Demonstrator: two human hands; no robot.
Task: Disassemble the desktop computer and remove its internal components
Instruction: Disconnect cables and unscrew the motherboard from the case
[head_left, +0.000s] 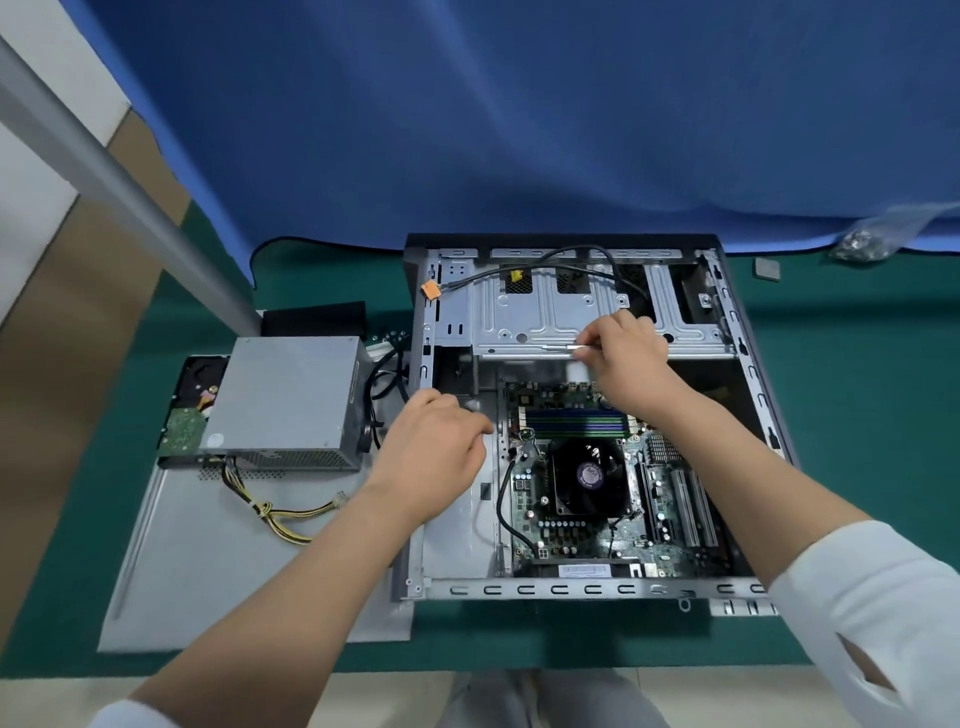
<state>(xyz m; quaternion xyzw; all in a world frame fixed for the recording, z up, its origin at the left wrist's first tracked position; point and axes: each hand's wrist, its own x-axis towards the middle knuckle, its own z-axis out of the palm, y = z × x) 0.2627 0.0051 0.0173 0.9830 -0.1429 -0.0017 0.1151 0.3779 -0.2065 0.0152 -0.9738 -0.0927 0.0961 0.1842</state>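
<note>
An open desktop case (571, 590) lies on its side on the green table. Inside it sit the motherboard (535, 499), a black CPU fan (589, 478) and the RAM slots (576, 422). A metal drive cage (545, 312) spans the far part of the case. My right hand (631, 358) pinches a thin silver tool (558, 347) at the near edge of the drive cage. My left hand (434, 447) hovers with loosely curled fingers over the case's left side, holding nothing that I can see.
A removed power supply (285, 400) with yellow cables (280, 519) sits on the detached side panel (218, 571) to the left, over a hard drive (195, 410). An orange-ended cable (431, 290) hangs at the case's far left. A bag of screws (865, 244) lies far right.
</note>
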